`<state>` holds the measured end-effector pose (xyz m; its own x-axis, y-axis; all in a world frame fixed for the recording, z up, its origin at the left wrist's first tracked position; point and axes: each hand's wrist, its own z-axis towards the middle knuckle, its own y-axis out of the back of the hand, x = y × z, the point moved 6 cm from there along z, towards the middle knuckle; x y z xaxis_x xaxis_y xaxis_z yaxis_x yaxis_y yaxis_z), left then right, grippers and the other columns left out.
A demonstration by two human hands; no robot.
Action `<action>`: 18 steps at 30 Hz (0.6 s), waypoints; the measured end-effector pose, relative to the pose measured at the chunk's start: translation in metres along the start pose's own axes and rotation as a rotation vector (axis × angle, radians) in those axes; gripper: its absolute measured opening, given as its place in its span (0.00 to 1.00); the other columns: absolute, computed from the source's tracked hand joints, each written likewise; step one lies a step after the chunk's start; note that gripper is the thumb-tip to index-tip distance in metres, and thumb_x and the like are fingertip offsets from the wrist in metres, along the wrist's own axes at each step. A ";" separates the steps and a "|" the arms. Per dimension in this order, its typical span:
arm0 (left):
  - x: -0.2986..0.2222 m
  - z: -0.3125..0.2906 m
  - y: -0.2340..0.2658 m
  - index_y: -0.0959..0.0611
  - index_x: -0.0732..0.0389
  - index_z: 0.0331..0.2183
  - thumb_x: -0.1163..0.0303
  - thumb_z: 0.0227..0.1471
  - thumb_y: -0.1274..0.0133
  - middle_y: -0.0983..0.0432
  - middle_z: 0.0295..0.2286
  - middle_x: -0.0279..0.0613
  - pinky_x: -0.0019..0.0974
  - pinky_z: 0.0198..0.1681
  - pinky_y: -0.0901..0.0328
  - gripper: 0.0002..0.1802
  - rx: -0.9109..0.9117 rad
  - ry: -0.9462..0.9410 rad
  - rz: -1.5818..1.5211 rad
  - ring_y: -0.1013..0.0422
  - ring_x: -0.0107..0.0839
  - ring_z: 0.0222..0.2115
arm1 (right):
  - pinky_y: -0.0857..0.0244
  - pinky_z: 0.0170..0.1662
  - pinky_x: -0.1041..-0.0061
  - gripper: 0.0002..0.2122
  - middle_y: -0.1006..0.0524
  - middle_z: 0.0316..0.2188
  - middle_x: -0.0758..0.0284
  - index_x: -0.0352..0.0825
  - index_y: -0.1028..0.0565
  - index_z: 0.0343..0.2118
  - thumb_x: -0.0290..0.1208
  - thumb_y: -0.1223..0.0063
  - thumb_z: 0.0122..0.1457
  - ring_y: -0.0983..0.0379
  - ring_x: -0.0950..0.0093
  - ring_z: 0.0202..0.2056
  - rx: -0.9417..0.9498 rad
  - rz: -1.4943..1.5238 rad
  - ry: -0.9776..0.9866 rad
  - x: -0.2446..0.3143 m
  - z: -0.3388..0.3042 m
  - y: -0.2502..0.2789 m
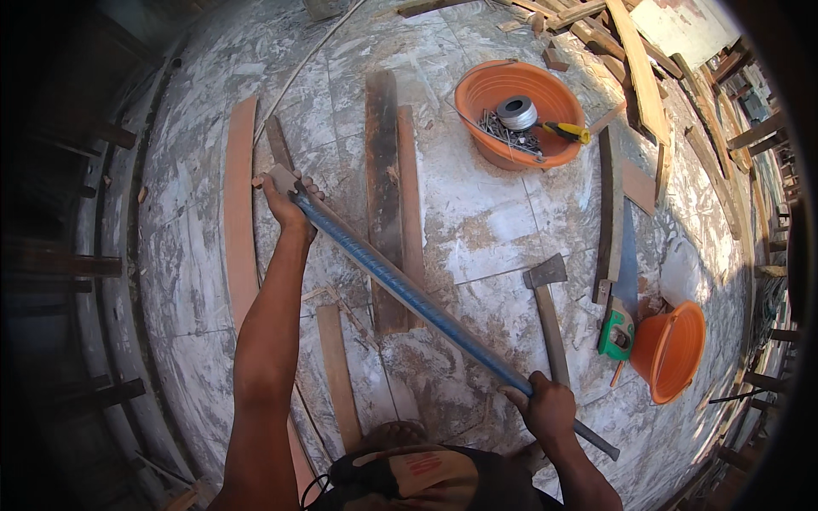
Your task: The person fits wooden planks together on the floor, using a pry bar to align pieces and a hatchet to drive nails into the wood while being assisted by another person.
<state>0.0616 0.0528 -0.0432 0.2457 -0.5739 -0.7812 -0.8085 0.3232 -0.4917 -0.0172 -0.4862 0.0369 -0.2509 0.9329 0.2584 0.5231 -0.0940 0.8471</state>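
A long bar wrapped in blue (383,270) slants across in front of me, from upper left to lower right, with a flared bare grey end. At its upper end my left hand (290,192) is closed around it. A pale brown block-like piece shows in that hand; whether it belongs to the bar I cannot tell. My right hand (545,402) grips the bar near its lower end. Just beyond the right hand an axe (546,272) lies on the floor. Below the bar run a dark plank (383,170) and a narrow reddish plank (410,196).
An orange basin (477,77) holds nails, a wire roll (517,111) and a yellow-and-black handled tool (566,131). On the right lie a green-handled saw (615,332) and a tipped orange bucket (682,353). Scrap wood (639,72) is piled far right; a long plank (239,196) lies left.
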 end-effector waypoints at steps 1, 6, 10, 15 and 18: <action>0.001 0.003 0.010 0.24 0.56 0.32 0.28 0.60 0.67 0.29 0.22 0.40 0.40 0.26 0.35 0.39 -0.016 0.030 0.007 0.33 0.35 0.20 | 0.28 0.24 0.58 0.29 0.23 0.14 0.58 0.35 0.24 0.27 0.64 0.38 0.52 0.22 0.56 0.19 -0.002 -0.001 0.010 0.001 0.005 -0.004; 0.007 0.001 0.016 0.24 0.55 0.30 0.30 0.61 0.68 0.30 0.19 0.37 0.39 0.26 0.35 0.38 -0.080 0.014 0.046 0.33 0.35 0.19 | 0.25 0.28 0.60 0.28 0.19 0.20 0.59 0.37 0.21 0.34 0.65 0.39 0.54 0.19 0.58 0.24 0.008 0.026 -0.011 -0.005 0.011 -0.043; 0.011 0.002 0.022 0.24 0.56 0.30 0.31 0.62 0.67 0.30 0.20 0.38 0.39 0.26 0.35 0.37 -0.019 0.026 0.017 0.33 0.35 0.20 | 0.26 0.27 0.60 0.28 0.18 0.20 0.60 0.39 0.20 0.39 0.64 0.39 0.54 0.19 0.59 0.22 -0.055 0.051 0.017 -0.007 0.011 -0.057; 0.004 0.005 0.030 0.25 0.57 0.34 0.31 0.63 0.66 0.29 0.22 0.40 0.39 0.25 0.35 0.36 -0.061 0.004 -0.007 0.34 0.35 0.20 | 0.28 0.41 0.58 0.30 0.21 0.31 0.57 0.36 0.24 0.41 0.62 0.38 0.53 0.21 0.58 0.37 -0.094 0.015 0.089 -0.006 0.021 -0.062; 0.000 0.005 0.035 0.25 0.57 0.36 0.32 0.63 0.66 0.30 0.23 0.41 0.39 0.25 0.35 0.36 -0.026 0.003 -0.027 0.33 0.35 0.21 | 0.35 0.53 0.56 0.32 0.26 0.41 0.56 0.33 0.26 0.43 0.62 0.37 0.52 0.29 0.54 0.45 -0.079 0.176 0.120 -0.009 0.026 -0.059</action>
<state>0.0363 0.0674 -0.0624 0.2659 -0.5848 -0.7664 -0.8150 0.2882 -0.5027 -0.0248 -0.4795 -0.0276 -0.2591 0.8518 0.4552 0.5031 -0.2832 0.8165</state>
